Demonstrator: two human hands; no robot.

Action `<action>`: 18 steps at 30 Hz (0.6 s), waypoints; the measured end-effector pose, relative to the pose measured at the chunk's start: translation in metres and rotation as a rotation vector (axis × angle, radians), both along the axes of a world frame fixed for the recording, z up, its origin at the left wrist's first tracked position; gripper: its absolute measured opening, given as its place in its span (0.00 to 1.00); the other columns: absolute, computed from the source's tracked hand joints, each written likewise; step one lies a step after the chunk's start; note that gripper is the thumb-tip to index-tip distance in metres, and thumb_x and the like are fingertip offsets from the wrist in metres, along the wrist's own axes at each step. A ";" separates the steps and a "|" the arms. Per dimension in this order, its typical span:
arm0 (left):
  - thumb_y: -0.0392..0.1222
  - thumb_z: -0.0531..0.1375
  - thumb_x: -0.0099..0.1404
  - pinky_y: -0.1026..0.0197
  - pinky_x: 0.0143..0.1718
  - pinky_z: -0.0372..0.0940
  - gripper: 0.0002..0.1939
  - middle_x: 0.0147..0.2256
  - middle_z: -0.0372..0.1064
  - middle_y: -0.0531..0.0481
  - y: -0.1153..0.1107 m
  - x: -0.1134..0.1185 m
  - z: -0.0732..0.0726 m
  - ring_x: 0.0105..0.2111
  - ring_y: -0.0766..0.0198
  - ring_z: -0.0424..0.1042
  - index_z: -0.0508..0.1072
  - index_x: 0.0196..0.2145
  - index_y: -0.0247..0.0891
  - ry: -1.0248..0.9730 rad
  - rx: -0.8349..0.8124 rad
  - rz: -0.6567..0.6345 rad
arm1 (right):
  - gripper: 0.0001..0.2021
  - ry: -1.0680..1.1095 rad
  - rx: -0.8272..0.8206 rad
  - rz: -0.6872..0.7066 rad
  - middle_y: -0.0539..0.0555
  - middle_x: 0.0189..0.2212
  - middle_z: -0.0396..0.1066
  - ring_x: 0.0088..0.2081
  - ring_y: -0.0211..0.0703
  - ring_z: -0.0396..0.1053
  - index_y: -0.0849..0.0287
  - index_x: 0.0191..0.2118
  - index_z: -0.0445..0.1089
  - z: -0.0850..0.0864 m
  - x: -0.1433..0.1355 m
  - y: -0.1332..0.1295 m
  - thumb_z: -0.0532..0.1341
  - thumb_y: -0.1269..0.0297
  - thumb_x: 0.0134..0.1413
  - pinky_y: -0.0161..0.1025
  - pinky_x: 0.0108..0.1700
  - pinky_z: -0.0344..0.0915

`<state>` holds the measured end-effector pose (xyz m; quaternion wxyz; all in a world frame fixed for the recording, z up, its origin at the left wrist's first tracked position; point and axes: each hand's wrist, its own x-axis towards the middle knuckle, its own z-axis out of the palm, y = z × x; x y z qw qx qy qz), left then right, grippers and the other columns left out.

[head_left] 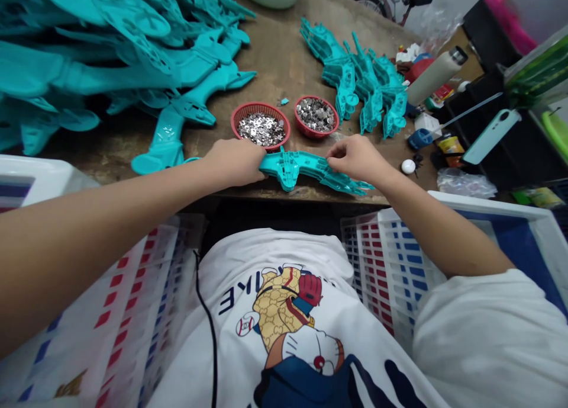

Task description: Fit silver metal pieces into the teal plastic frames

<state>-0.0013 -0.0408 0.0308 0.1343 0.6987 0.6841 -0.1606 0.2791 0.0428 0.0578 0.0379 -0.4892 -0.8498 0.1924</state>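
A long turquoise plastic part [290,168] lies along the front edge of the wooden table, its ribbed side up. My left hand [242,162] is closed round its left end. Over the right half of the part is my right hand [355,157], thumb and forefinger pinched together; whatever is between them is too small to make out. Just behind the part stand two red baskets: the left one [234,124] holds shiny small metal pieces, the right one [336,121] darker metal pieces.
Turquoise parts [177,70] are heaped at the left; several more [368,88] lie at the back right. Beyond them stand a bottle [437,76], a blue cup [419,138] and a phone [492,137]. White crates [448,198] flank my body below the table edge.
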 end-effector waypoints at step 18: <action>0.59 0.67 0.73 0.45 0.62 0.74 0.30 0.62 0.82 0.34 0.000 -0.001 -0.002 0.62 0.31 0.81 0.83 0.67 0.44 -0.005 0.007 0.004 | 0.11 -0.018 0.046 0.026 0.54 0.36 0.85 0.40 0.56 0.83 0.58 0.39 0.89 0.000 -0.002 -0.003 0.68 0.74 0.60 0.43 0.47 0.75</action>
